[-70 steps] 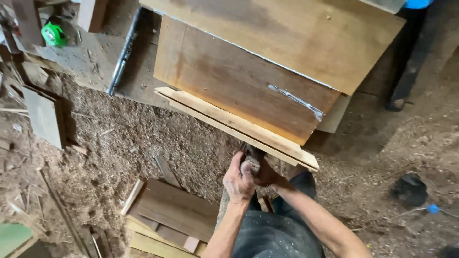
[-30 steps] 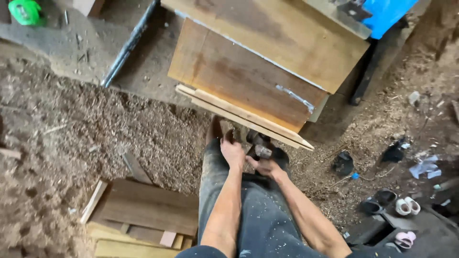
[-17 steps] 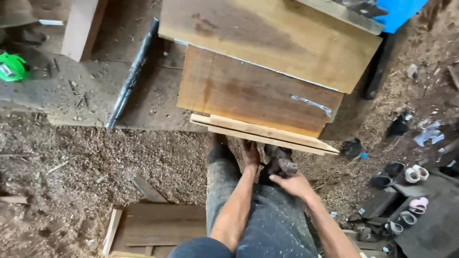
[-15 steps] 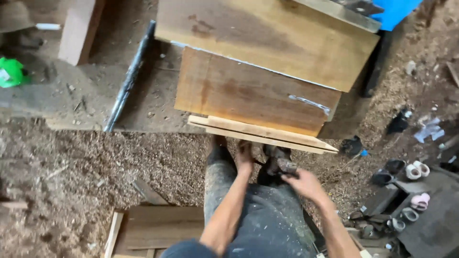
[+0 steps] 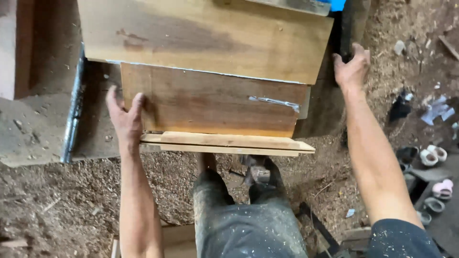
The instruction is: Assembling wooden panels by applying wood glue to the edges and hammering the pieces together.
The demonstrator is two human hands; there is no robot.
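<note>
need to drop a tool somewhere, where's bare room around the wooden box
Bare concrete slab lies left of the left hand, beyond the metal bar. The sawdust floor below it is open too. Crowded: right of the right hand, small cups and scraps litter the ground.

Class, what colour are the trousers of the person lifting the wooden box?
Dark grey trousers, speckled with pale sawdust; head view.

**Browns, Greys and a Flash of Blue**

The wooden box [image 5: 210,102] is warm brown with a darker stain and a whitish smear. The trousers [image 5: 248,229] are grey, speckled pale. At the upper right edge a blue object [image 5: 337,5] shows. The sawdust floor [image 5: 57,200] is dull brown.
</note>
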